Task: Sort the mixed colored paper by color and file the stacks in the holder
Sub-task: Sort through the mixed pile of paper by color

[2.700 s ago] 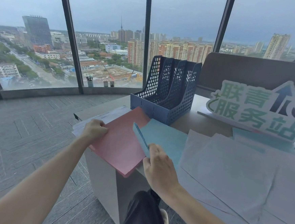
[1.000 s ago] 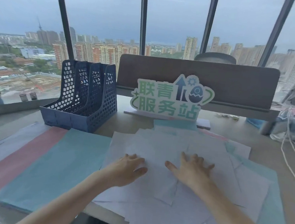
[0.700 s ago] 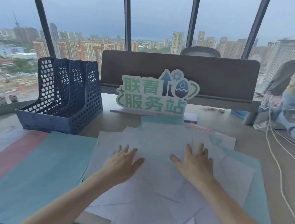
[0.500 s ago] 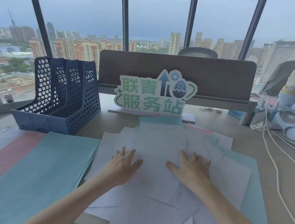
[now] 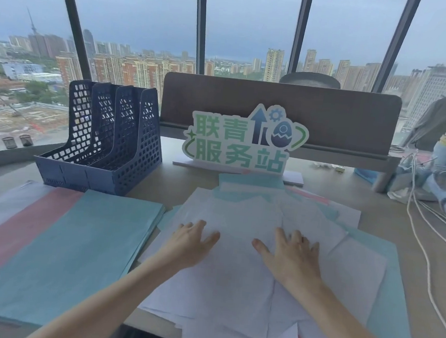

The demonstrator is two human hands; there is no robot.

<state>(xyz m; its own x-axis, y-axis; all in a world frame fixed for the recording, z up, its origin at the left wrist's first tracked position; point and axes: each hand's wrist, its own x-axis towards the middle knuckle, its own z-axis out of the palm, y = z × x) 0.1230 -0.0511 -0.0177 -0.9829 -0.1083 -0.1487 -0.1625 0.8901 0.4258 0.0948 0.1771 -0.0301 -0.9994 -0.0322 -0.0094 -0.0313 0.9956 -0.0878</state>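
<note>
Hands flat: left hand (image 5: 193, 242) and right hand (image 5: 291, 257) press, fingers spread, nothing grasped, on the loose white sheets (image 5: 233, 289) at the counter (image 5: 389, 208) front edge. We risk sliding sheets off, or burying blue ones beneath. Blue stack (image 5: 63, 249), pink stack (image 5: 20, 222) left; file holder (image 5: 106, 143) empty.

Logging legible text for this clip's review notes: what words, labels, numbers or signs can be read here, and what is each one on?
"联青" stands on the top row of the green-and-white cutout sign at the back of the desk.
"服务站" stands on the bottom row of the same sign.
The blue file holder, the scattered sheets and the sorted stacks show no readable text.
</note>
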